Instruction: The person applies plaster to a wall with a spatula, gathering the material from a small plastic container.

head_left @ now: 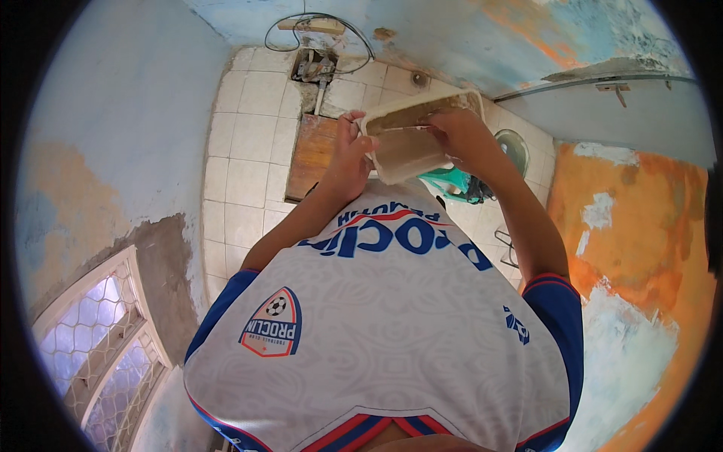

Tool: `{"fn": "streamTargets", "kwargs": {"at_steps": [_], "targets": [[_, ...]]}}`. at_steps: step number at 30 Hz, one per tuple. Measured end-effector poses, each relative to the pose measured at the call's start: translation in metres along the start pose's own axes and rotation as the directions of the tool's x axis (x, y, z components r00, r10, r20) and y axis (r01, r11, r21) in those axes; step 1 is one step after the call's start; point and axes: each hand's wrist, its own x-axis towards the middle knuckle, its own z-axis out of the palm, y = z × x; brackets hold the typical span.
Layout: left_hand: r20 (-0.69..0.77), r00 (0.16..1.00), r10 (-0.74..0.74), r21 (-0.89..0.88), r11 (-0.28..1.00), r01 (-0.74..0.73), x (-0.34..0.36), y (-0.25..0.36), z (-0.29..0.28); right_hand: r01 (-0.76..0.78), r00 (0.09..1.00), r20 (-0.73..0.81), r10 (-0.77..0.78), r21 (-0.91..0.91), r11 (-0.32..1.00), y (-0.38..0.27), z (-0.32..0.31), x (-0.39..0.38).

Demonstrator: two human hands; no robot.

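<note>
A beige rectangular plastic tub (410,169), smeared inside with a grey-brown coating, is held up in front of my chest and tilted. My left hand (352,158) grips its left rim, thumb over the edge and fingers around the outside. Reaching over the right side, my right hand (461,135) is inside the tub with its fingers curled. A thin pale edge runs from these fingers across the tub; whether it is a flat tool or part of the contents cannot be made out.
Below lies a white tiled floor (252,135) with a brown wooden board (312,151) on it. A green plastic item (449,182) and a round container (514,153) are beyond the tub. Black cable (369,45) loops by an opening at the far wall. Patchy painted walls and a grilled window (98,339) surround me.
</note>
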Motion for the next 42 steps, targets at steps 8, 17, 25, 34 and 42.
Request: {"fn": "streamTargets", "kwargs": {"at_steps": [8, 17, 25, 34, 42], "targets": [[-0.019, 0.974, -0.224, -0.651, 0.743, 0.158, 0.0, 0.011, -0.002, -0.028, 0.991, -0.126, 0.032, 0.031, 0.999, -0.004, 0.006, 0.007], [0.025, 0.976, -0.216, -0.655, 0.734, 0.179, -0.01, 0.016, -0.004, 0.021, 0.998, -0.061, -0.019, 0.022, 1.0, -0.024, -0.008, 0.008], [0.039, 0.98, -0.196, -0.718, 0.677, 0.164, -0.018, 0.015, -0.008, 0.044, 0.999, 0.025, -0.041, -0.13, 0.99, -0.026, 0.015, 0.011], [0.024, 0.986, -0.166, -0.649, 0.748, 0.142, -0.009, 0.02, 0.0, -0.056, 0.997, 0.021, 0.073, -0.451, 0.891, -0.049, -0.004, 0.012], [0.025, 0.963, -0.269, -0.642, 0.734, 0.222, -0.007, 0.028, 0.005, 0.014, 0.977, 0.187, 0.1, -0.525, 0.851, -0.053, -0.017, 0.012]]}}
